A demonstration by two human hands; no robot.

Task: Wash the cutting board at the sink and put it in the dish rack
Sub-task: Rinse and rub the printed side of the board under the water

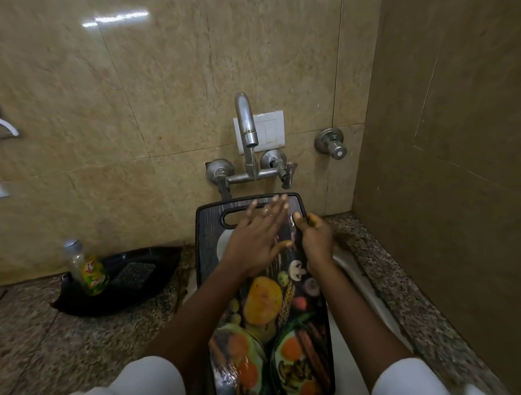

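Note:
The cutting board (pixel 264 312), dark with printed fruit and vegetables and a handle slot at its far end, lies lengthwise over the white sink (pixel 362 285). My left hand (pixel 256 239) rests flat on the board's upper part, fingers spread and reaching toward the slot. My right hand (pixel 315 239) grips the board's right edge, thumb on top. A thin stream of water falls from the tap (pixel 246 130) onto the board near my left fingertips. No dish rack is in view.
A black tray (pixel 155 257) on the granite counter at left holds a scrub pad (pixel 133 274) and a small bottle (pixel 89 269) with a green-yellow label. A second valve (pixel 331 143) sticks out of the tiled wall at right. A brown side wall closes off the right.

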